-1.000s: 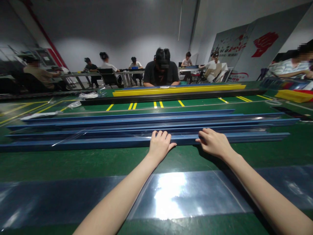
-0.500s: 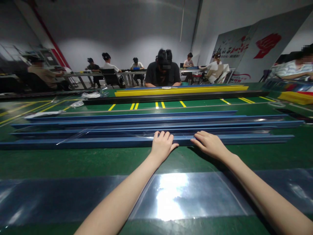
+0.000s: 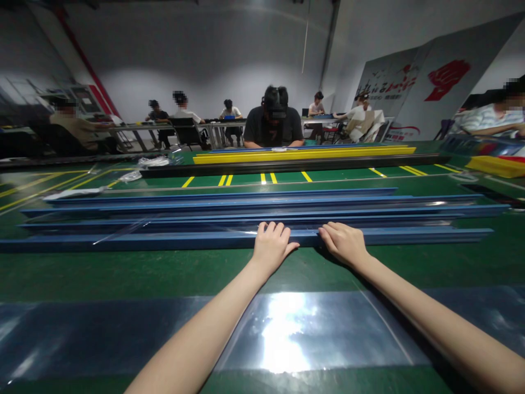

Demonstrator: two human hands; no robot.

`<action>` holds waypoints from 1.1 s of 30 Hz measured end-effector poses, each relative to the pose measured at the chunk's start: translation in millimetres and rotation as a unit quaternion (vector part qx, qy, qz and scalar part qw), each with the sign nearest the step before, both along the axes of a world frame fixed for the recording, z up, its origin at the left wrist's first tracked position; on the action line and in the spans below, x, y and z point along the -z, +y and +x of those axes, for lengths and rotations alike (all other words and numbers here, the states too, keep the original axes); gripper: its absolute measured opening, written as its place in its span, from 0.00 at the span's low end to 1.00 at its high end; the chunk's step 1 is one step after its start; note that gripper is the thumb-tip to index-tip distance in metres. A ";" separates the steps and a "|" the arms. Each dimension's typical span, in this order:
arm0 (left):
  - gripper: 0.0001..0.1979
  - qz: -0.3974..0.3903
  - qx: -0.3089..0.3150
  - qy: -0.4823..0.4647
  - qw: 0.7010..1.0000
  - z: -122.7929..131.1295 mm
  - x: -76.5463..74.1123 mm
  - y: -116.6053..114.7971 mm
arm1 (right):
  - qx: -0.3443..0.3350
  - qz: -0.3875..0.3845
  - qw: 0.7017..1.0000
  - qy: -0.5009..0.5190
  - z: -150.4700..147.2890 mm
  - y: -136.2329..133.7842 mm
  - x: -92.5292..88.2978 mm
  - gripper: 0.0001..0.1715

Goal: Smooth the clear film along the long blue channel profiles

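Right hand (image 3: pixel 343 241) has slid left along the front strip (image 3: pixel 410 236) since the earlier frames, so it's closer to the left hand (image 3: pixel 272 244) now. Left hand is pretty much parked at the same spot on the strip. The rest of the table (image 3: pixel 102 273) looks the same to me.

So, fingers. Left: four of them bent over the strip's top edge, close together with narrow gaps, thumb poking out to the right along the near side. Right: fingers curled over the same edge, bunched up, thumb pointing back toward the other hand. Both hands are touching the strip, but the tips are hidden behind the edge, so I can't tell if they're actually pinching it or just resting there. A short bare stretch of blue shows between the two hands.

As for the strip itself, it's lying flat on the green table, nearest in a bunch of long blue ones, with the back strips (image 3: pixel 61 213) running roughly parallel behind it. Some clear film (image 3: pixel 121 232) cuts across them at a slant, left of the hands. Closer in, under the forearms, a wide clear sheet (image 3: pixel 102 334) lies across the table with a big glare patch in the middle.

Farther out: yellow tape marks (image 3: pixel 307 176), then a black strip (image 3: pixel 287 165), then a yellow strip (image 3: pixel 303 155), and a co-worker (image 3: pixel 273 131) in a dark shirt leaning over the far side.
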State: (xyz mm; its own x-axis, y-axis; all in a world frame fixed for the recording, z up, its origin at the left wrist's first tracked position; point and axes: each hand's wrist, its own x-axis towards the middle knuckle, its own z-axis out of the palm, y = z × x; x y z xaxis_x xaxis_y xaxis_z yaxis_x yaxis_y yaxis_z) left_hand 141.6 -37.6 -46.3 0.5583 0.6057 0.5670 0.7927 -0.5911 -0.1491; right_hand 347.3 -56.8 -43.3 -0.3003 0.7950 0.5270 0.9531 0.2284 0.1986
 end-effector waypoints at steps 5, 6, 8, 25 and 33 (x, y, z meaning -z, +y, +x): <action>0.18 -0.003 -0.005 0.005 1.000 -0.2 0.2 0.5 | 0.022 0.025 0.999 0.015 -3.8 3.0 1.6 0.27; 0.18 -0.004 -0.005 0.005 1.000 -0.2 0.3 0.5 | 0.022 0.028 0.999 0.019 -3.8 3.3 2.0 0.27; 0.17 -0.004 -0.003 0.004 1.000 -0.2 0.4 0.5 | 0.019 0.033 0.999 0.025 -3.2 3.5 2.6 0.27; 0.17 -0.008 -0.003 0.006 1.000 -0.9 0.1 -0.7 | -0.119 -0.071 0.990 0.041 0.7 -5.3 -6.5 0.21; 0.17 -0.009 -0.004 0.007 1.000 -0.6 -1.4 -1.7 | -0.112 -0.079 0.990 0.036 1.1 -3.7 -5.3 0.22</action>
State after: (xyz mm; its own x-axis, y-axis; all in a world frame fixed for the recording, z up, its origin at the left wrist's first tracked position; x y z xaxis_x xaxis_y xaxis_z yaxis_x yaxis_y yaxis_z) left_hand 141.0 -39.4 -44.9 0.5614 0.6196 0.5486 0.7949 -0.5880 -0.1494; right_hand 348.4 -60.5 -38.0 -0.4445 0.7872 0.4275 0.8854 0.4586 0.0763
